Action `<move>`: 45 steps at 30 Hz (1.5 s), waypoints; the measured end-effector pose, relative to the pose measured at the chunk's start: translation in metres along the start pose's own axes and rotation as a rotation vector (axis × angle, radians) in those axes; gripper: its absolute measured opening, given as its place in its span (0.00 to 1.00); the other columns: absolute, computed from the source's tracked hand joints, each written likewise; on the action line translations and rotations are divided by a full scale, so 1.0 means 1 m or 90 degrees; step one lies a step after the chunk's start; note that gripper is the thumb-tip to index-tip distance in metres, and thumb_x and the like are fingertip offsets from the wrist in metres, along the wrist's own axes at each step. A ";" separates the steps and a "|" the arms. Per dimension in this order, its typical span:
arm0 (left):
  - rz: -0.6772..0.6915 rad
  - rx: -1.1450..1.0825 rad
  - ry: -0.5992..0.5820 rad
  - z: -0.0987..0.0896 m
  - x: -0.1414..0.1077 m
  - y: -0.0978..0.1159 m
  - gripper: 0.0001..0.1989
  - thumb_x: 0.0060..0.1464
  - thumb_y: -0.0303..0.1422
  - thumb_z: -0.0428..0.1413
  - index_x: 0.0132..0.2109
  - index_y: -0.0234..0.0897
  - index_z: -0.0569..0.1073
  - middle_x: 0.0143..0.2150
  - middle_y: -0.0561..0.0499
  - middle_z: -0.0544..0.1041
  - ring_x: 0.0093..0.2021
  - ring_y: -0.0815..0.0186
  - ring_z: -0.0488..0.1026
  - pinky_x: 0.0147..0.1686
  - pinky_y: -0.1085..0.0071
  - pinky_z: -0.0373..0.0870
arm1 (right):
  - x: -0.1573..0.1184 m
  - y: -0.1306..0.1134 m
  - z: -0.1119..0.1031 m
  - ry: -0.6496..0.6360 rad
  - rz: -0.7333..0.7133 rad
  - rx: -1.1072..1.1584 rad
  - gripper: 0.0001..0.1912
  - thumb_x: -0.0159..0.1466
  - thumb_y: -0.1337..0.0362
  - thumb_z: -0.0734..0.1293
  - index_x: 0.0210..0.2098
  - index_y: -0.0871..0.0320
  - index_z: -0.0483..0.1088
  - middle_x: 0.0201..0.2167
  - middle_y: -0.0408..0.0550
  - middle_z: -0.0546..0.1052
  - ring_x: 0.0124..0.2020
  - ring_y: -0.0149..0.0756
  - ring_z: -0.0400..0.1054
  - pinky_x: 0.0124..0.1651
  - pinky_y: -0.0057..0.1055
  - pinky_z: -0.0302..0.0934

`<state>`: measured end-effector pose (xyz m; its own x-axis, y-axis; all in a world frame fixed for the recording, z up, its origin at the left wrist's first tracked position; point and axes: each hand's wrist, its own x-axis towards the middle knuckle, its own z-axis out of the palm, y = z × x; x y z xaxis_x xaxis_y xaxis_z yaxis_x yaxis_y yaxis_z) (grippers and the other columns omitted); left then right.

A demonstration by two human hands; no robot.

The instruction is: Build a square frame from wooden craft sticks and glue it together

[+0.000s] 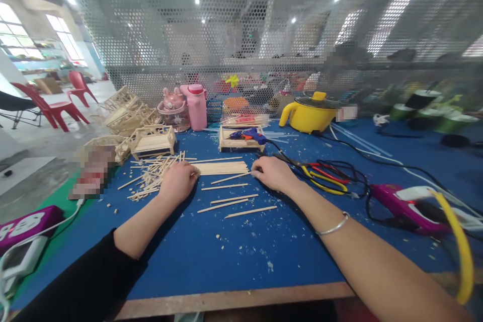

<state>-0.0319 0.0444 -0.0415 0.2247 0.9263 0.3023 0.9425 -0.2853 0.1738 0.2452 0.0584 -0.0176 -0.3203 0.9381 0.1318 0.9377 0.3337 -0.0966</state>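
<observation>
Thin wooden sticks (222, 167) lie side by side in a flat row on the blue table. My left hand (179, 179) is closed at the row's left end, its fingertips pressed on the stick ends. At the right end, my right hand (273, 172) has its fingers together, the tips at the end of a slanting stick (230, 178). Several loose sticks (234, 199) lie apart nearer to me. A heap of short sticks (151, 176) spreads beside and behind my left hand. Behind the row, a blue glue gun (247, 135) rests on a small wooden frame (236, 145).
More stick-built frames (153, 141) stand at the back left. A pink jug (196, 107) and a yellow pot (311, 113) stand behind. Pliers with yellow and red handles (328, 181), cables and a purple power strip (407, 206) lie at right. A perforated screen (241, 25) closes the back.
</observation>
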 end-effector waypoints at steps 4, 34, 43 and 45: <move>0.007 0.001 0.040 -0.001 -0.002 -0.001 0.12 0.54 0.35 0.49 0.39 0.40 0.77 0.41 0.45 0.76 0.44 0.56 0.70 0.45 0.62 0.63 | -0.002 -0.001 -0.003 0.016 0.008 0.008 0.08 0.57 0.61 0.64 0.32 0.54 0.74 0.33 0.46 0.77 0.34 0.36 0.68 0.32 0.28 0.55; 0.087 -0.131 0.014 -0.012 0.008 0.030 0.13 0.55 0.35 0.49 0.42 0.37 0.76 0.40 0.46 0.75 0.38 0.64 0.71 0.39 0.71 0.65 | 0.000 0.001 -0.001 0.042 -0.074 0.043 0.09 0.59 0.62 0.62 0.33 0.55 0.74 0.32 0.46 0.77 0.32 0.34 0.68 0.34 0.27 0.56; 0.070 -0.074 -0.098 -0.040 -0.010 0.019 0.10 0.53 0.32 0.51 0.35 0.40 0.77 0.37 0.49 0.77 0.38 0.64 0.72 0.37 0.71 0.64 | 0.008 -0.010 -0.015 -0.029 -0.176 0.091 0.09 0.58 0.63 0.63 0.33 0.55 0.75 0.29 0.45 0.77 0.30 0.33 0.68 0.33 0.27 0.56; 0.070 -0.060 -0.109 -0.040 -0.012 0.022 0.10 0.53 0.34 0.51 0.35 0.40 0.77 0.37 0.49 0.77 0.37 0.64 0.72 0.37 0.71 0.64 | 0.011 -0.013 -0.011 -0.030 -0.184 0.048 0.08 0.59 0.63 0.63 0.32 0.56 0.75 0.31 0.47 0.77 0.33 0.34 0.68 0.36 0.27 0.56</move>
<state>-0.0235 0.0171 -0.0033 0.3707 0.9145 0.1623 0.8845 -0.4009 0.2386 0.2310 0.0634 -0.0045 -0.5802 0.8059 0.1181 0.7946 0.5919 -0.1350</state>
